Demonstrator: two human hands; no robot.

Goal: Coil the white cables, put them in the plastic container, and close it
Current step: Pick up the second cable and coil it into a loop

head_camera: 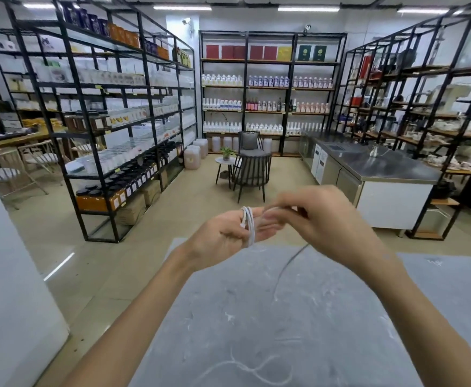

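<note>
White cable (pixel 249 222), coiled upright around left hand (pixel 217 236) (tail down toward table (pixel 340 317))

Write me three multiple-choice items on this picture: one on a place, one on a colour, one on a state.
1. Where do the wound loops of the white cable sit?
A) round the fingers of the left hand
B) on the floor
C) in a box

2. What colour is the table top?
A) red
B) grey
C) green

3. How far along is the coiling?
A) not begun
B) finished
C) partly done

Answers:
1 A, the loops circle the left hand's fingers.
2 B, the table surface is grey.
3 C, the rest of the cable hangs from the right hand down toward the table.
</note>
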